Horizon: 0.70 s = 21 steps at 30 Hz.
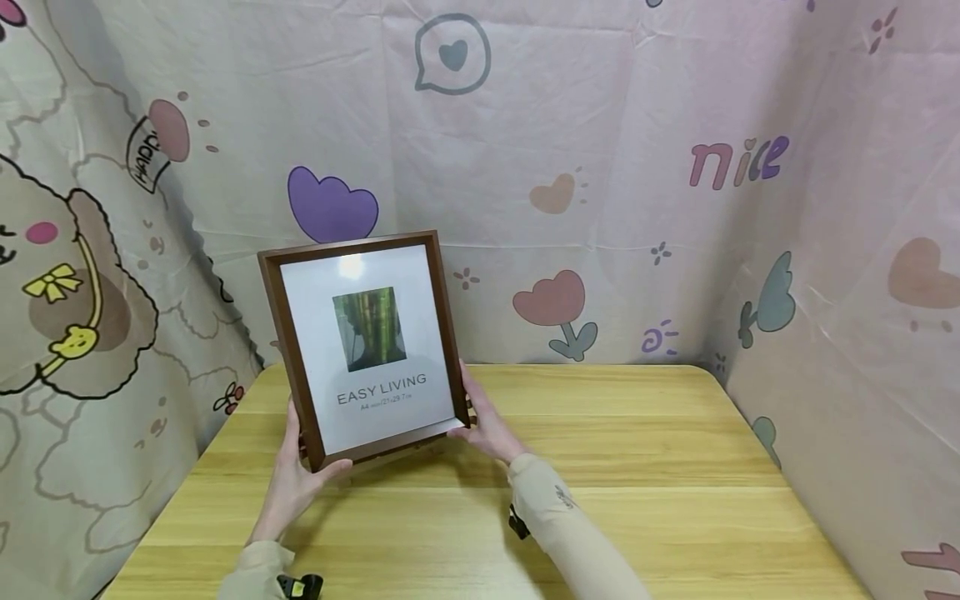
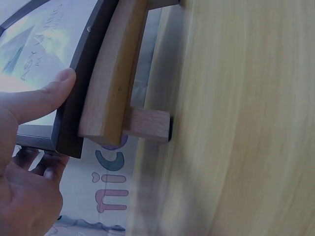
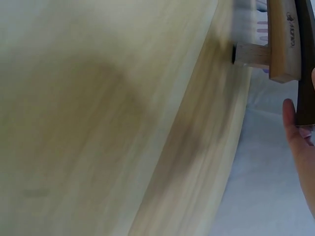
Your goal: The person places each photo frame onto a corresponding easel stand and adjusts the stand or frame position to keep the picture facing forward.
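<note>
Pale cloth [image 1: 630, 108] printed with hearts, flowers and the word "nice" hung behind and on both sides of a wood-grained worktop [image 1: 637, 442]. From the head camera, a brown picture frame [image 1: 447, 333] showed its front toward the viewer above the left part of the worktop, slanting so that its top leaned left. Inside it, a white sheet [image 1: 315, 333] carried a green picture [image 1: 370, 329] and the words "EASY LIVING". Both hands were clamped on the frame, well apart: the left hand [image 1: 292, 479] gripped its lower left corner, and the right hand [image 1: 486, 421] its lower right corner. Light sleeves [image 1: 577, 529] covered the forearms.

From the left wrist, the thumb lay over the front of the frame while other fingers were bent beneath its side. Right beside the frame's lower edge ran a wooden bar [image 2: 110, 83] with a short block [image 2: 147, 124] projecting toward the worktop; whether frame and bar touched could not be told.

From the right wrist, the worktop filled most of the view. Dark lettering marked the bar, and the right fingers [image 3: 294, 130] met the frame at the far edge, partly cut off.
</note>
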Motion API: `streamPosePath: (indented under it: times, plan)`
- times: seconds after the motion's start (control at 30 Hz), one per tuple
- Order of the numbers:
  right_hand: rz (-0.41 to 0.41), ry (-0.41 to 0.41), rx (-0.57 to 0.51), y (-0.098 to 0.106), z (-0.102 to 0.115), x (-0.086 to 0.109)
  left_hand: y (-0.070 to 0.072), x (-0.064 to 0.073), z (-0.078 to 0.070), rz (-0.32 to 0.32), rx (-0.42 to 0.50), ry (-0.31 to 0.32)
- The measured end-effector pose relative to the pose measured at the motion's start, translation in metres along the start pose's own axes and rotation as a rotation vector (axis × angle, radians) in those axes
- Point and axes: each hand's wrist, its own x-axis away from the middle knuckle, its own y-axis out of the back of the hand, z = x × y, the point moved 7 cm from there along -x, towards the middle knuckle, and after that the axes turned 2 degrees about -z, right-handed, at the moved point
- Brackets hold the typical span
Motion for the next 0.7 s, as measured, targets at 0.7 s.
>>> streamPosePath:
  times: [0.7]
  plan:
    - [-0.005,-0.002,-0.057,-0.011,-0.01,-0.004,0.002,0.001,0.013,-0.005,0.056,0.086]
